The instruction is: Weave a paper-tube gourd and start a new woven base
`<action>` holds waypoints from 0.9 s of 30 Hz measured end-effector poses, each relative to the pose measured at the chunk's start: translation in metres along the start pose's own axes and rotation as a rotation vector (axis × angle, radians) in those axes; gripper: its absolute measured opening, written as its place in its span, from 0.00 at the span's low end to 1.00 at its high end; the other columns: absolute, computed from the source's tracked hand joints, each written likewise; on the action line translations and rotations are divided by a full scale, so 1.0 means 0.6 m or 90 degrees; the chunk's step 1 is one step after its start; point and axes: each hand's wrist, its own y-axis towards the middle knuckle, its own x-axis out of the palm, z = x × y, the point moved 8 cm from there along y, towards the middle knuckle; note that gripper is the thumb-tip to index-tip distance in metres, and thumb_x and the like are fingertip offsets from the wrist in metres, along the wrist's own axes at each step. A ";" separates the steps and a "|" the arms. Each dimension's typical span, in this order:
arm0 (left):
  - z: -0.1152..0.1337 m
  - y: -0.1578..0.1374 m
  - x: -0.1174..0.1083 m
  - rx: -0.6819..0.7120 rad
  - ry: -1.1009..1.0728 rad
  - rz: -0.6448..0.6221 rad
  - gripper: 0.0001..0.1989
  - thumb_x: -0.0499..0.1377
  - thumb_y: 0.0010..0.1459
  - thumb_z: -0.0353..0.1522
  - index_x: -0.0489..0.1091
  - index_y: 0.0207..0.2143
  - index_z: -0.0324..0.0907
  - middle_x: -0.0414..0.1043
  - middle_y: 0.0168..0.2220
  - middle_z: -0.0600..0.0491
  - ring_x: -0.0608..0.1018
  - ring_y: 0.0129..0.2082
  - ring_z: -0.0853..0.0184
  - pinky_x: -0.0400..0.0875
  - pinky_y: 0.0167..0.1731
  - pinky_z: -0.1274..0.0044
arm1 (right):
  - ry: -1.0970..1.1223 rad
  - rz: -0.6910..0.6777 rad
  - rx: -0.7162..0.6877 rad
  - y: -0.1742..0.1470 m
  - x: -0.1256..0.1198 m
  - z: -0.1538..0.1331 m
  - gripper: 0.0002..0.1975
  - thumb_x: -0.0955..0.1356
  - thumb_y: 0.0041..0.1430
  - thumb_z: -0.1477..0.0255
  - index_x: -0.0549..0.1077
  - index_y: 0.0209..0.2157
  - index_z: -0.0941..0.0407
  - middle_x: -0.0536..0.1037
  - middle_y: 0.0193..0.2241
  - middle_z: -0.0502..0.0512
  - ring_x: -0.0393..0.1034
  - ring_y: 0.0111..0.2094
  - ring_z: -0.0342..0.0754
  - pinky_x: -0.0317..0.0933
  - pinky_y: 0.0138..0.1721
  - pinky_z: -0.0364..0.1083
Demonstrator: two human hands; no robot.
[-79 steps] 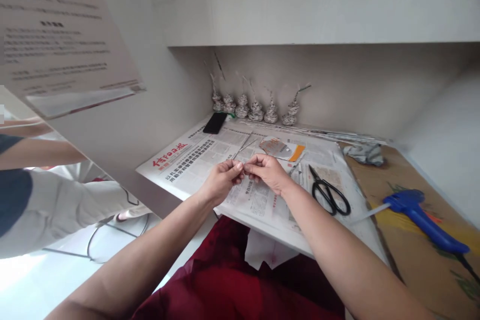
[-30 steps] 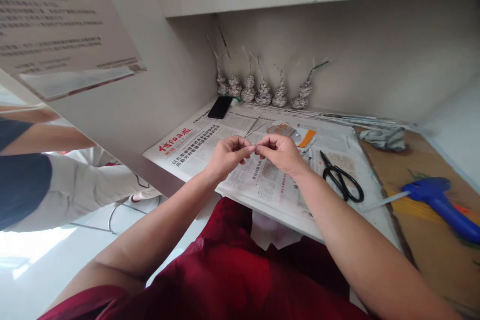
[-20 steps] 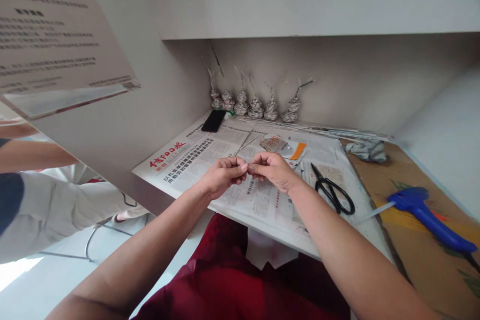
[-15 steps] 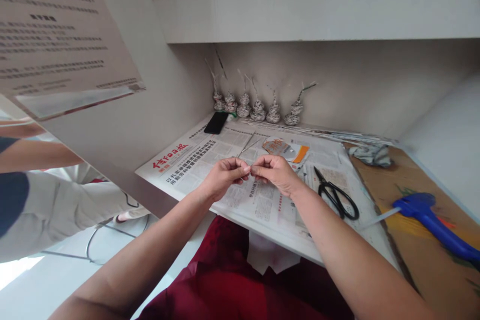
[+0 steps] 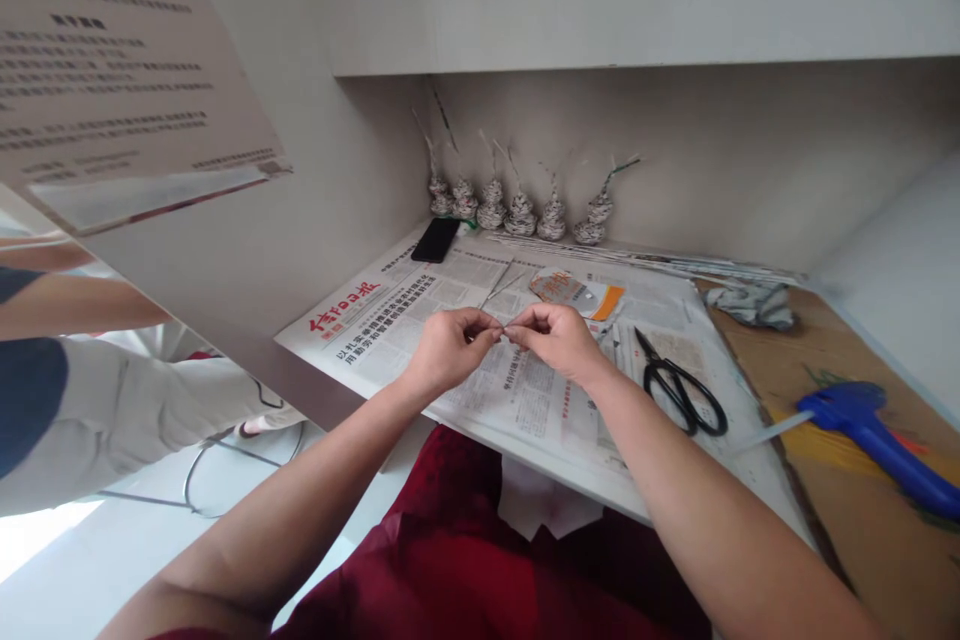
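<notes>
Nearby, my left hand (image 5: 450, 348) and right hand (image 5: 561, 340) pinch narrow, tips together over newspaper (image 5: 536, 405); any piece between them is too small for me to tell. Scissors (image 5: 673, 378) to the right, phone (image 5: 436, 240) beyond, coiled gourds (image 5: 520, 215) along the back wall (image 5: 720, 155).

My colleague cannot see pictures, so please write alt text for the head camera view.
A left hand and a right hand pinch close together over newspaper, anything between them too small to identify. Black scissors and a blue glue gun lie to the right; six gourd-shaped figures stand behind.
</notes>
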 end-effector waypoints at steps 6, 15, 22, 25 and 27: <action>0.022 0.004 0.006 0.082 0.097 0.015 0.05 0.57 0.53 0.29 0.74 0.30 0.42 0.76 0.26 0.53 0.72 0.22 0.71 0.63 0.26 0.78 | -0.054 0.019 -0.034 0.000 -0.013 -0.011 0.12 0.74 0.45 0.63 0.76 0.25 0.57 0.75 0.21 0.50 0.65 0.23 0.43 0.58 0.26 0.43; 0.012 0.004 0.011 0.068 0.062 -0.018 0.04 0.56 0.54 0.29 0.71 0.29 0.41 0.74 0.26 0.53 0.72 0.24 0.70 0.64 0.26 0.79 | -0.078 0.016 -0.060 -0.003 -0.008 -0.016 0.11 0.74 0.47 0.63 0.77 0.25 0.57 0.76 0.21 0.50 0.65 0.24 0.42 0.58 0.27 0.42; -0.015 0.001 -0.023 -0.034 -0.098 -0.038 0.08 0.59 0.54 0.36 0.71 0.31 0.40 0.73 0.26 0.53 0.72 0.26 0.70 0.63 0.27 0.79 | -0.031 0.009 -0.063 -0.006 -0.004 -0.023 0.11 0.74 0.48 0.62 0.76 0.25 0.56 0.74 0.20 0.48 0.64 0.22 0.41 0.57 0.25 0.42; -0.031 -0.001 -0.044 -0.079 -0.220 -0.040 0.11 0.61 0.54 0.39 0.72 0.32 0.39 0.71 0.24 0.53 0.71 0.25 0.70 0.62 0.26 0.79 | 0.044 0.029 -0.038 -0.003 -0.014 -0.020 0.11 0.75 0.46 0.63 0.76 0.26 0.56 0.75 0.21 0.48 0.66 0.23 0.41 0.59 0.26 0.42; -0.043 -0.004 -0.058 -0.096 -0.284 -0.039 0.12 0.62 0.54 0.39 0.72 0.33 0.39 0.71 0.24 0.53 0.69 0.24 0.71 0.60 0.24 0.80 | 0.108 0.041 -0.019 -0.001 -0.020 -0.015 0.12 0.75 0.45 0.63 0.77 0.29 0.56 0.76 0.23 0.49 0.67 0.24 0.41 0.59 0.25 0.42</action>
